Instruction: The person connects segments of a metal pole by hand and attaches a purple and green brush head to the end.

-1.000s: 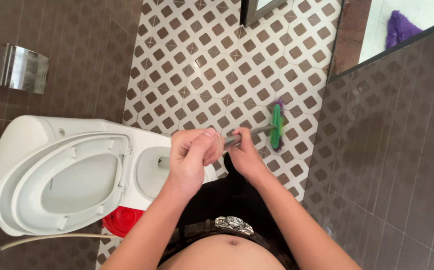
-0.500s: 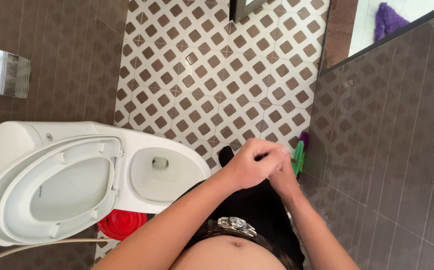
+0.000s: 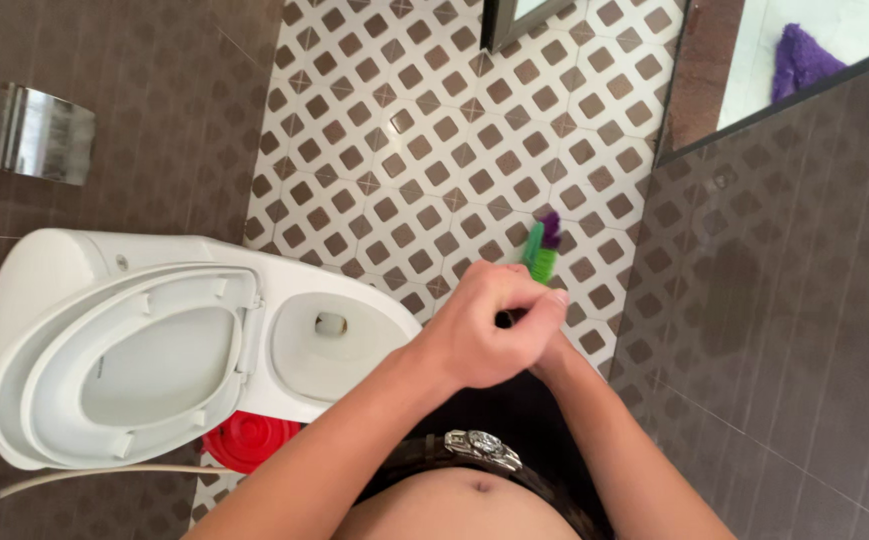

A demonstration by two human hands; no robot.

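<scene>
Green plastic and a tuft of purple bristles marked the head of the floor brush [image 3: 541, 246], which rested on the brown-and-white patterned floor tiles [image 3: 404, 130] close to the dark tiled wall [image 3: 784, 300] on the person's right. The left hand [image 3: 484, 325] was curled into a tight fist over the near end of the handle, and the right hand [image 3: 554, 345] sat just beneath it, mostly hidden, so its fingers could not be made out clearly, though it seemed to be wrapped on the same handle. To the left stood the white toilet [image 3: 344, 345] with its seat and lid [image 3: 124, 370] raised, a red round thing [image 3: 249, 440] tucked behind it on the floor. With the brush head so near the wall, a hard push could have knocked it against the tiles; if the floor was wet, the head might have skidded sideways and jerked the stacked hands off their grip.
</scene>
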